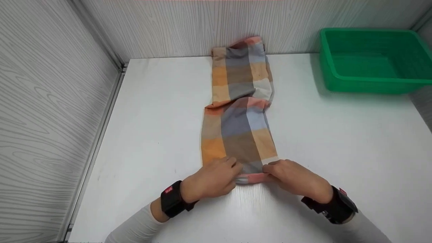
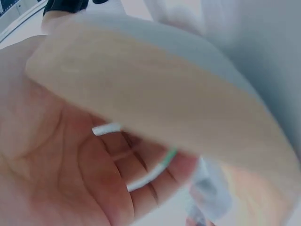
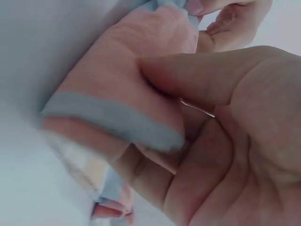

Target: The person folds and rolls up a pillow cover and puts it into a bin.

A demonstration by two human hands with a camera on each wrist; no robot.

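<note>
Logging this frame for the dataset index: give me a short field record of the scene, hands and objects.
surface: white table with grey wood-grain walls on three sides
main object: plaid cloth, folded into a long strip that runs from the near edge to the back wall
left hand: grips the near end of the cloth at its left corner
right hand: pinches the near end at its right corner, thumb on top in the right wrist view
other: green plastic bin at the far right, nothing visible inside
wrists: black bands on both
</note>
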